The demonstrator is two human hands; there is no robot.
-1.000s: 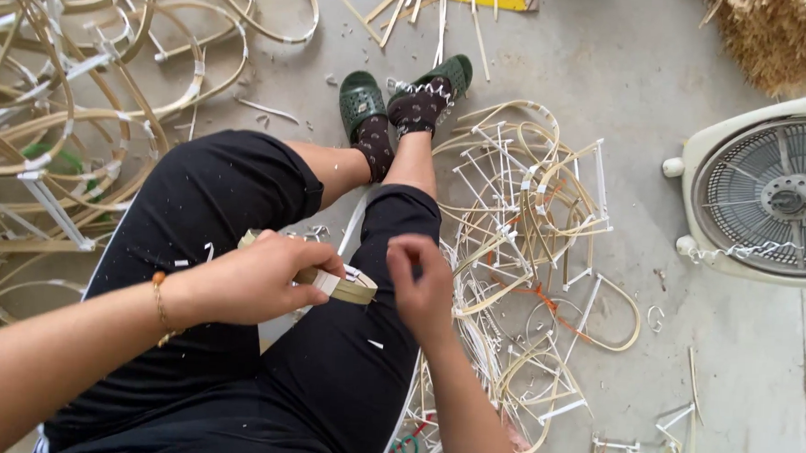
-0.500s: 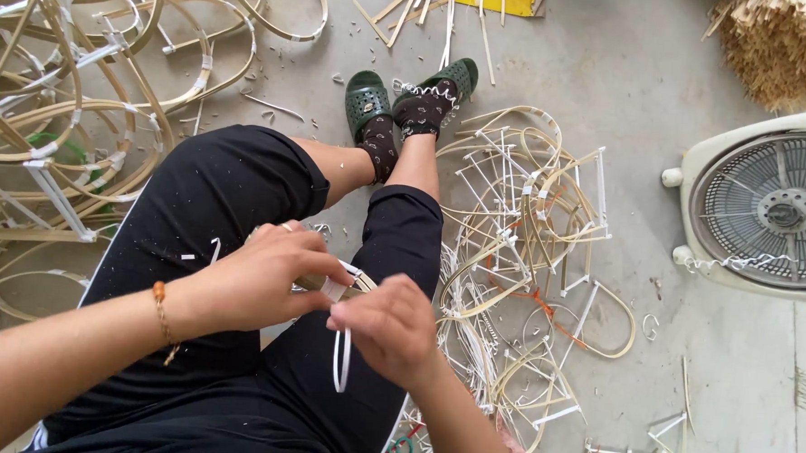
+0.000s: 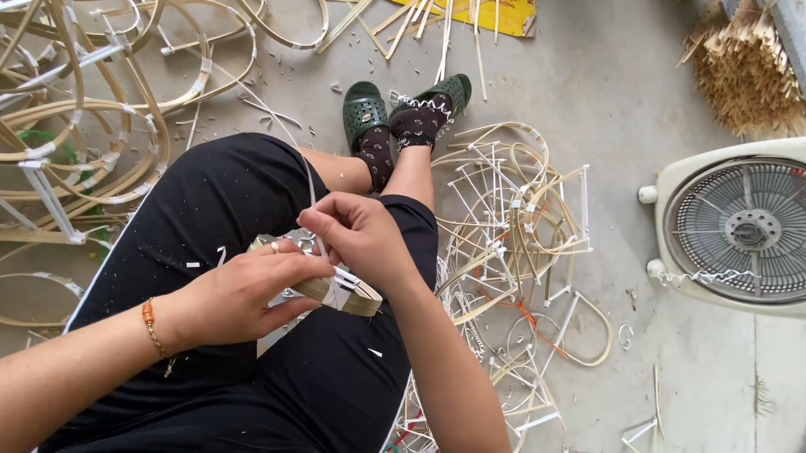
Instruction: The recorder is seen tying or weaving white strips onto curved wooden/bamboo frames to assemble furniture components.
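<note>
So the bundle of bamboo strips (image 3: 341, 292) sits right over the lap, above the black trousers (image 3: 204, 209). Left hand (image 3: 237, 292) is wrapped around the bundle, fingers closed tight on it. Right hand (image 3: 357, 234) is just above the bundle, fingertips pinched on a thin white binding strip (image 3: 312, 188) that runs up and away from it.

My take on doing this bit well: the strip should stay taut and the wraps snug side by side, with the left thumb pressing the last turn down so it can't slip.

Clutter-wise, right of the bundle there's a tangle of bent bamboo frames (image 3: 511, 231) on the floor, and further right a white fan (image 3: 756, 233). Left of the bundle, big bamboo hoops (image 3: 72, 121). Loose white offcuts on the trousers could snag the strip.
</note>
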